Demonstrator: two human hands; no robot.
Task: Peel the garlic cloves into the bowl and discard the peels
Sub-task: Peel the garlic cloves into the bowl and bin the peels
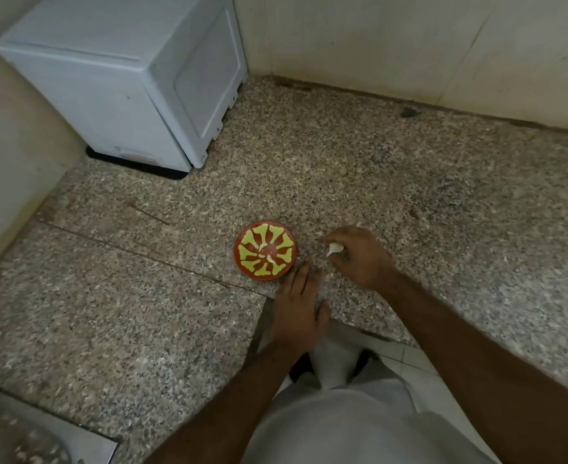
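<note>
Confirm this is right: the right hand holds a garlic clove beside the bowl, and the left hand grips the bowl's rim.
Not quite. In the head view the left hand lies flat on the counter with straight fingers, just near the bowl, gripping nothing. The rest holds: the right hand holds a garlic clove beside the bowl.

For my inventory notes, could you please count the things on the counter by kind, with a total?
Bowl, red with yellow pattern: 1
Peeled cloves in the bowl: 2
Garlic piece held by the right hand: 1
White appliance: 1
Total: 5
</note>
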